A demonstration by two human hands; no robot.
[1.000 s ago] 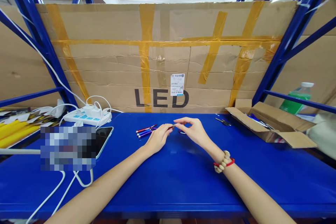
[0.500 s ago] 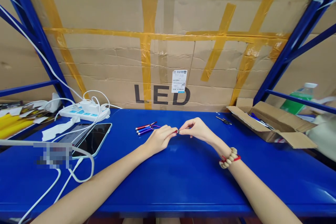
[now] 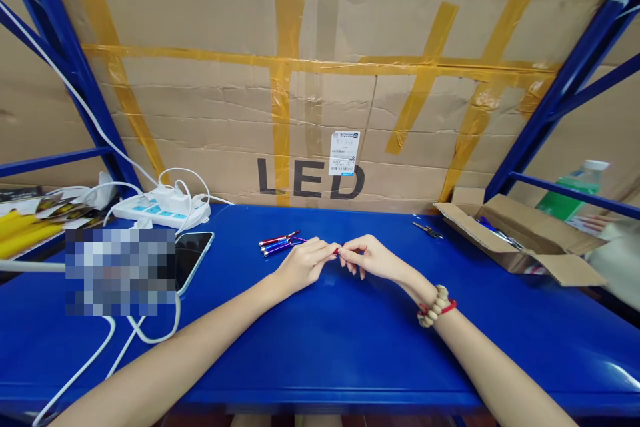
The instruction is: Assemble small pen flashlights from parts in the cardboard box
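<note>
My left hand (image 3: 306, 263) is closed around a small red metal tube (image 3: 336, 251), most of it hidden by the fingers. Facing it, my right hand (image 3: 369, 256) pinches the near end of the same tube between thumb and forefinger, its other fingers curled. Both hands are just above the blue tabletop (image 3: 320, 340). Just beyond my left hand lie several slim metal tubes, a red one (image 3: 273, 241) and a purple one (image 3: 277, 249) among them, which look like mini flashlights with clips.
On the left are a power strip (image 3: 165, 212) with white cables, a phone (image 3: 195, 257) and yellow items (image 3: 27, 237). At right lie keys (image 3: 427, 230) and an open cardboard box (image 3: 500, 240) with pens inside. A taped cardboard panel (image 3: 225, 113) stands behind.
My right hand has turned and dropped slightly, its free fingers now hanging lower. The left hand keeps its grip in nearly the same place. The view has shifted a little.
</note>
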